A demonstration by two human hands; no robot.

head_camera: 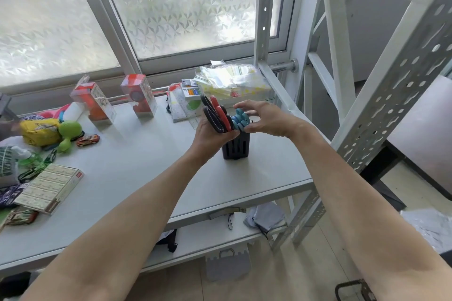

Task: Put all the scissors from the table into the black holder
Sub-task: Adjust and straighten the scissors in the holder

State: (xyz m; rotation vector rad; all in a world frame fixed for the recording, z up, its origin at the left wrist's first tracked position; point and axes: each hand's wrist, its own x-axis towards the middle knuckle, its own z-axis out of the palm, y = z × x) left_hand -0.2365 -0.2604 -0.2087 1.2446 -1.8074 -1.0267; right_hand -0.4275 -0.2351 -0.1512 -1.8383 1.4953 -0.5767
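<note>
Holding the red-and-black scissors (216,115) over the black holder (236,146), the left hand (210,134) gripped them for dropping in; at three o'clock, the right hand (263,116) pinched the blue scissors (241,120), probably making room.

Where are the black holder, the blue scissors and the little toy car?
black holder (236,148), head view, on its slotted front wall.
blue scissors (241,120), head view, on the blue handle loops sticking out of the holder.
toy car (88,140), head view, on its roof.
</note>
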